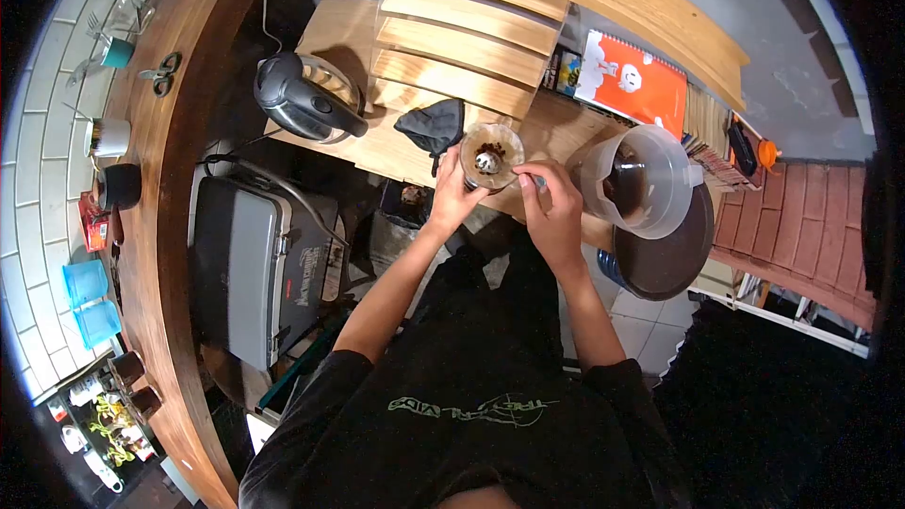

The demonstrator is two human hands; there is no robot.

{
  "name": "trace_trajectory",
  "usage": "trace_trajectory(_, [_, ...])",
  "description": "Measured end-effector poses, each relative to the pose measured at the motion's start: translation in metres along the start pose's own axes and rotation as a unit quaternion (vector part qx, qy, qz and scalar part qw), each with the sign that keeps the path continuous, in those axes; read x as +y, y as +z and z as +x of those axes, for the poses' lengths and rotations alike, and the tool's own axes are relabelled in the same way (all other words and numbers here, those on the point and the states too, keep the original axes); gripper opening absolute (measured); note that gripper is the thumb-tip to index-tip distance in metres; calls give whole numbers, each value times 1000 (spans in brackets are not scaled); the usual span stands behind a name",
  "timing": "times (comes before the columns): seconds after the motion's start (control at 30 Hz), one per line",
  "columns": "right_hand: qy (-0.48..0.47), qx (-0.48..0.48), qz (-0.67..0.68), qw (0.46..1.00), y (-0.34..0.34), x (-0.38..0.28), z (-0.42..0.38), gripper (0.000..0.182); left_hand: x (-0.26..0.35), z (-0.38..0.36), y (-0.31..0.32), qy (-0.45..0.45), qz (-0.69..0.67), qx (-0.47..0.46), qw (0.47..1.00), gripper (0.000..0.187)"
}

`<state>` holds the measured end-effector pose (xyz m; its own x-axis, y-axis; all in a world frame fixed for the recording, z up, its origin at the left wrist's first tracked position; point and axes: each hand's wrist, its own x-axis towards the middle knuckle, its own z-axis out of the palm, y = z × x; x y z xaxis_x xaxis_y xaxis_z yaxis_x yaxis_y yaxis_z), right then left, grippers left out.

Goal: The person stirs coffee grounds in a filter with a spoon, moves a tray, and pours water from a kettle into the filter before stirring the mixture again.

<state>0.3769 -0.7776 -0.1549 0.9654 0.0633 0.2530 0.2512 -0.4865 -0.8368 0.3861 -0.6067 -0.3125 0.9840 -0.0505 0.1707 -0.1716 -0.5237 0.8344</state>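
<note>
My left hand is wrapped round the near left side of a round, pale, funnel-shaped cup. Dark brown bits that look like coffee beans lie inside it, around a shiny metal piece in the middle. At the cup's right rim my right hand has thumb and forefinger pinched together; what is between them is too small to make out. A crumpled black cloth lies just left of the cup. To the right of my right hand stands a large clear plastic tub with something dark brown inside.
A black electric kettle stands left on the wooden desk. Behind is a slatted wooden rack; an orange notebook leans back right. Below the tub is a round dark stool. A grey case stands lower left.
</note>
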Motion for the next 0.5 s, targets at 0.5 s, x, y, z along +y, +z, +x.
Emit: trace_trajectory(0.5, [-117,-136,-27,983,-27,16,17,18,18,-3,16,-41,-38,81,995,75])
